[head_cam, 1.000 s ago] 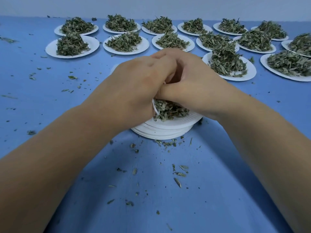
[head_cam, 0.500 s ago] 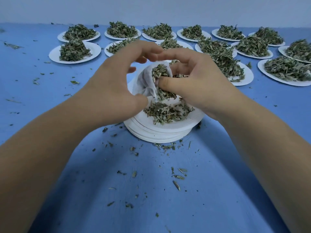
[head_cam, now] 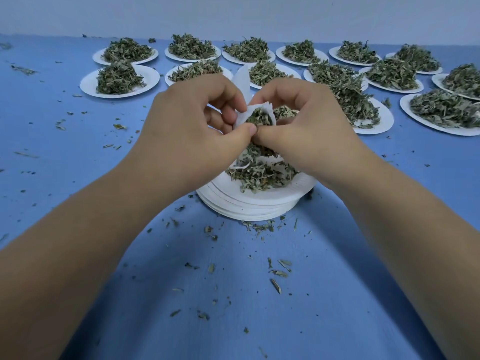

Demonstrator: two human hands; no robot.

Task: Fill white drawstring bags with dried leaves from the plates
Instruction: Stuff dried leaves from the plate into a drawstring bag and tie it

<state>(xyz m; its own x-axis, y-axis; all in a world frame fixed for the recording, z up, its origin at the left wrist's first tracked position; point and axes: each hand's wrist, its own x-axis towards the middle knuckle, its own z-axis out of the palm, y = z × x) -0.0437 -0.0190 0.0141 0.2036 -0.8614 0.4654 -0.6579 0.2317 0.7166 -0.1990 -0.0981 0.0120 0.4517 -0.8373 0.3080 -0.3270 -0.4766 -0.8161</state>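
Fingers (head_cam: pixel 223 92) of the left hand (head_cam: pixel 187 126) and right hand (head_cam: pixel 309 131) are being pinched on the mouth of the white drawstring bag (head_cam: pixel 242 117), above the plate stack (head_cam: pixel 249 207) at 12 o'clock. Dried leaves (head_cam: pixel 262 175) are lying there unbagged; heaped plates (head_cam: pixel 152 79) from 10 to 2 o'clock are waiting, seemingly untouched.

The blue table (head_cam: pixel 233 320) runs wide, all the way back to the far wall. Along that far side sit two rows of white paper plates (head_cam: pixel 87 86), each heaped with dried leaves (head_cam: pixel 119 77). The rows start left of centre and carry on to the right edge, with the rightmost plates cut off by the frame. Closer in, dead centre, a stack of white plates (head_cam: pixel 249 209) sits straight on the blue, with a loose pile of leaves on the top one. Leaf crumbs (head_cam: pixel 279 272) are everywhere. There's a thick sprinkle just at the stack's near edge, more bits trail toward the near side, and a thinner scatter lies out on the left.
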